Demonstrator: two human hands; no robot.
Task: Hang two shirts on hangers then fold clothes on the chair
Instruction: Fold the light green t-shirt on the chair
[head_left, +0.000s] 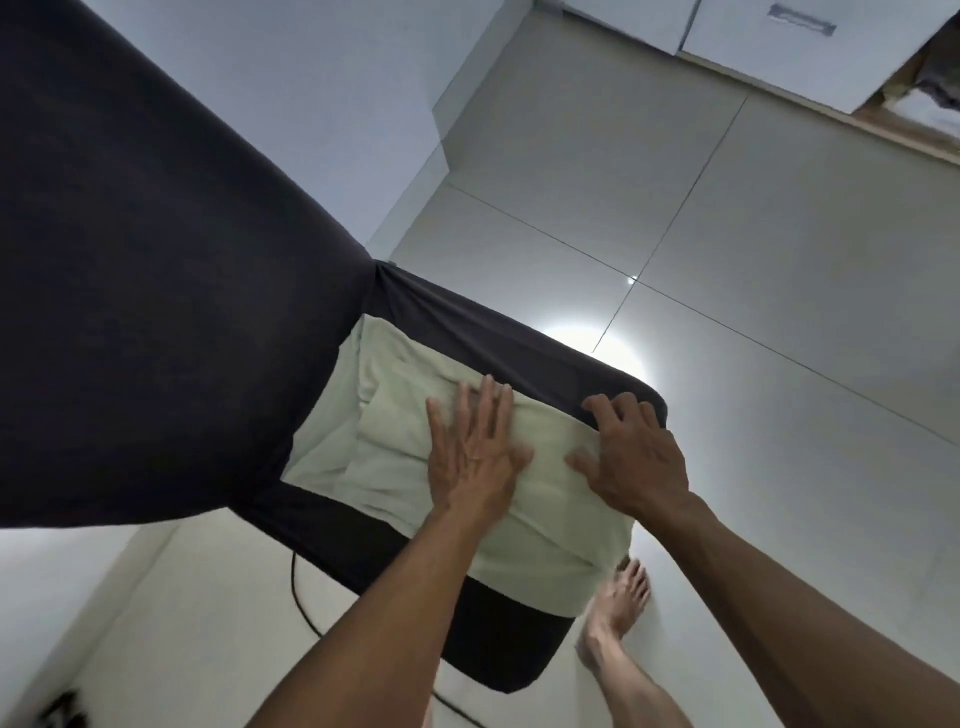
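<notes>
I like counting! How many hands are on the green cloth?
2. The left hand lies flat on the middle of the pale green cloth. The right hand presses its right edge, fingers reaching onto the dark chair. None look hidden.

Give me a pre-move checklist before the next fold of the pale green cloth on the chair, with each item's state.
1. Pale green cloth lies on the chair seat: ok.
2. Left hand lies flat on the cloth, fingers straight: ok.
3. Right hand rests at the cloth's far edge, fingers bent, some on the seat: ok; whether it has a grip on the cloth, cannot tell.
4. Cloth smooth: not ok, wrinkles show near the backrest.
5. Cloth within the seat: not ok, its near end hangs over the seat edge.
6. Bare foot clear of the chair: cannot tell.
</notes>
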